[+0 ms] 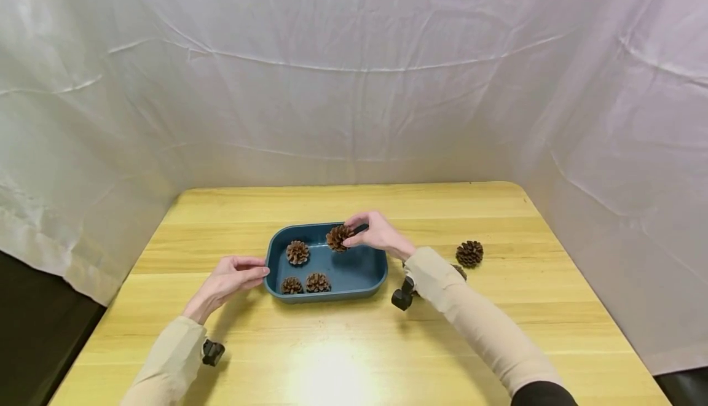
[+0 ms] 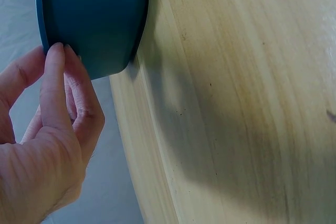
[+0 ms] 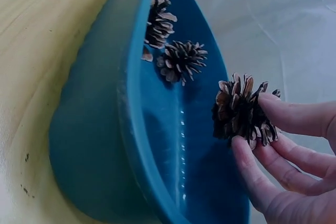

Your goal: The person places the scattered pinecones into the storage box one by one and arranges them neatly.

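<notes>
A pale yellow wooden worktop [image 1: 343,332] with a visible grain and rounded corners fills the lower half of the head view. Creased white sheeting [image 1: 354,86] hangs behind it and along both sides, closing in the space.

One teal tray [image 1: 381,271] sits near the middle of the worktop. Three pine cones [image 1: 297,252] lie inside it: one toward the back left, two side by side at the front left. A fourth cone [image 1: 338,238] is pinched between thumb and fingertips of the right hand [image 1: 376,234], held over the tray's back edge; that grip is closed on the cone. Two more cones lie on the worktop to the right of the tray: one [image 1: 469,253] in the open, another [image 1: 459,269] half hidden behind the right sleeve. That makes six cones in all.

The left hand [image 1: 229,278] has an open grip, its fingertips touching the tray's left wall.
</notes>
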